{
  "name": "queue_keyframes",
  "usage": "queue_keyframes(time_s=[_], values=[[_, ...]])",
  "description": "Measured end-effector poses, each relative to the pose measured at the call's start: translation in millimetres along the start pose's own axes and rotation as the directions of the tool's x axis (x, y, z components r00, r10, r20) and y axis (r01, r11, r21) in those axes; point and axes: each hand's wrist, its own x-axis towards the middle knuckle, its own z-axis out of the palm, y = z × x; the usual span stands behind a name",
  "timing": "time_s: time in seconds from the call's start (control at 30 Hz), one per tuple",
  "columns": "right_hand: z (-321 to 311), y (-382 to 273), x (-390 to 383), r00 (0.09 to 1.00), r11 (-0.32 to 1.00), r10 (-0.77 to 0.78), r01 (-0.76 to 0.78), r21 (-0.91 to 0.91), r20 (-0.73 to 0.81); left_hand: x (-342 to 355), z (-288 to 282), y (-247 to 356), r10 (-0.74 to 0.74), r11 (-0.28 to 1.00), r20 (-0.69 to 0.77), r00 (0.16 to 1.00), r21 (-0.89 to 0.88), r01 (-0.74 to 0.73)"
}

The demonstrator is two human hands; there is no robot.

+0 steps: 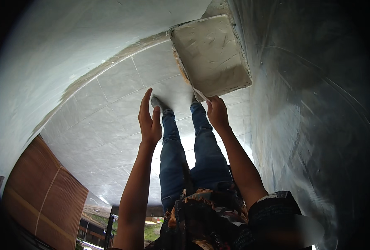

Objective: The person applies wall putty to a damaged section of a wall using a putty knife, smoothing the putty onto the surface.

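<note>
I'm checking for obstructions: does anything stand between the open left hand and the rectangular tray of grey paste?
Nothing visible does: only grey tiled floor shows between the left hand and the tray.

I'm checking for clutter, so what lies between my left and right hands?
In the head view, your blue-jeaned legs show, lower down, between the left hand and the right hand, with pale tiled floor between the legs.

Tiled floor [114,112]: daylight glares white around my jeans [174,162], frame centre.
Right wall [302,129]: dim, streaked with faint sheen.
Pale paste [210,46]: I see it darker toward its lower right.
Lower right: blurred pale smear.
Frame rim: bent lines, black corners.
</note>
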Motion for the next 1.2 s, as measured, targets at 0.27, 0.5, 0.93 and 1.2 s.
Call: queue_keyframes(time_s=[0.27, 0.5, 0.93, 1.2], values=[[41, 5, 97, 0.995, 0.995, -0.095, 0.093, -0.036, -0.042, -2, 11, 4, -0.008, 1.000, 0.019, 1.000, 0.017, 0.008], [14, -17, 105, 0.999, 0.999, -0.008, 0.010, -0.044, 0.052, -5, 9, -3, -0.008, 1.000, 0.010, 1.000, 0.021, 0.007], [13, -22, 149, 0.987, 0.997, 0.073, -0.077, 0.019, 0.144, -4, 16, -4, -0.026, 0.999, 0.036, 0.999, 0.036, 0.025], [30, -10, 156, 0.991, 0.999, 0.049, -0.048, -0.015, 0.127, -4, 21, -5, 0.004, 0.999, 0.015, 1.000, 0.043, -0.005]])
